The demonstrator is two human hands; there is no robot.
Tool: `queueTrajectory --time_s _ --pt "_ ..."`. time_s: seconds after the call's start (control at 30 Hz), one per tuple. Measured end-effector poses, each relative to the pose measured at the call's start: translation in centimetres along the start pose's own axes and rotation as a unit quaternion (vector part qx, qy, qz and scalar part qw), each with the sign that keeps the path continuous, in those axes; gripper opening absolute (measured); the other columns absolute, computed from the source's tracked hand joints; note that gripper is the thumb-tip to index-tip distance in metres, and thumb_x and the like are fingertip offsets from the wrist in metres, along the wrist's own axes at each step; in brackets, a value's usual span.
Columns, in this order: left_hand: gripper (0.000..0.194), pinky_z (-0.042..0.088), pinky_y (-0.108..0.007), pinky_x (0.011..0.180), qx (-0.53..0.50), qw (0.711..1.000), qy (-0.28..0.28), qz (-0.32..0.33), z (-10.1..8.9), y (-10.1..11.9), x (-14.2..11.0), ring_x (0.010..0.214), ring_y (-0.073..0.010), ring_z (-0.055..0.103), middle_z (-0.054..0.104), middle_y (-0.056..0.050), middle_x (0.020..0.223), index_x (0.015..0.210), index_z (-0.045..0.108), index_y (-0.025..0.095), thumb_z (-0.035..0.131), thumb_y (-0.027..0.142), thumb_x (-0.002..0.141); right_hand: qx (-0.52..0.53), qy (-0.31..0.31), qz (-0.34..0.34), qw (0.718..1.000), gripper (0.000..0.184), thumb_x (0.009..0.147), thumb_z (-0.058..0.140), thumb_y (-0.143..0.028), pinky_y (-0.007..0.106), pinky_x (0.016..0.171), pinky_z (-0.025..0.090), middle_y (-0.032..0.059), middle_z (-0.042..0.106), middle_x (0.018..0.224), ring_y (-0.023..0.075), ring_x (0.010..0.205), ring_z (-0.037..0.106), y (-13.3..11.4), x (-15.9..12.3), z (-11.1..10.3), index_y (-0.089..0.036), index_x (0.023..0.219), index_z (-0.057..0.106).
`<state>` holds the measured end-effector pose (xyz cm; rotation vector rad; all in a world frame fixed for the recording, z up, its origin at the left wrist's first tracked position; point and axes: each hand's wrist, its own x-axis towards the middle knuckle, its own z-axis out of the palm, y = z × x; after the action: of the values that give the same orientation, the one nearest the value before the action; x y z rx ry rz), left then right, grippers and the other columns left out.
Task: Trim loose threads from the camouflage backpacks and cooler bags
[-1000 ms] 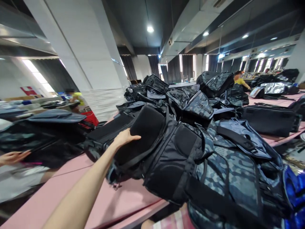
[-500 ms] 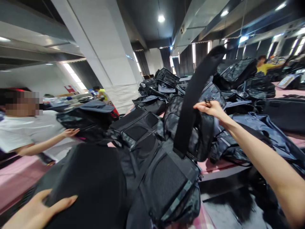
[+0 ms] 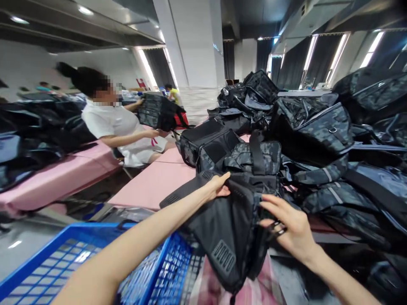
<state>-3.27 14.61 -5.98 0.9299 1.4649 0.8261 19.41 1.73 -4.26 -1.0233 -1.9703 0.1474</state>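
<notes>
Mostly black bag (image 3: 219, 224), creased, slotted patch (image 3: 223, 256) (greyish)

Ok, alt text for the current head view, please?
The wearer's left hand is on a black bag, with the right hand at its side. Dark camouflage bags are heaped on a pink table; a blue basket is lower left, and a co-worker in white holds another bag.

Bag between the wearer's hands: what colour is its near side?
The bag's near side is black; head view.
</notes>
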Motion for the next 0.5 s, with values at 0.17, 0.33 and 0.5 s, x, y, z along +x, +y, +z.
queueTrajectory --time_s 0.17,0.33,0.5 --pt "0.031 0.053 -0.032 0.069 -0.021 0.998 -0.061 0.022 0.3 1.5 0.4 0.062 -0.0154 0.063 0.062 -0.01 0.068 0.092 0.054 0.005 0.047 0.034 0.085 -0.107 0.066 0.085 0.988 0.027 0.08 0.053 -0.029 0.032 0.087 0.047 0.003 0.06 0.118 0.0202 0.102 0.059 2.3 0.1 -0.1 -0.029 0.104 0.065" --pt "0.048 0.041 -0.04 0.093 0.221 0.92 0.186 0.264 -8.9 -1.9 0.2 0.107 -0.0263 0.054 0.06 -0.011 0.111 0.116 0.052 0.014 0.055 0.036 0.075 -0.111 0.085 0.186 0.973 0.025 0.078 0.051 -0.031 0.033 0.081 0.047 0.0023 0.068 0.099 0.0204 0.092 0.063 7.7 2.2 -3.3 -0.025 0.096 0.068" --pt "0.056 0.048 -0.038 0.084 0.204 0.973 0.043 0.104 -12.6 -10.5 -1.5 0.104 -0.0277 0.057 0.063 -0.013 0.111 0.112 0.058 0.011 0.045 0.051 0.076 -0.099 0.135 0.238 0.957 0.025 0.075 0.051 -0.03 0.031 0.079 0.046 0.0026 0.07 0.09 0.0197 0.086 0.063 10.0 3.2 -3.5 -0.02 0.089 0.07"
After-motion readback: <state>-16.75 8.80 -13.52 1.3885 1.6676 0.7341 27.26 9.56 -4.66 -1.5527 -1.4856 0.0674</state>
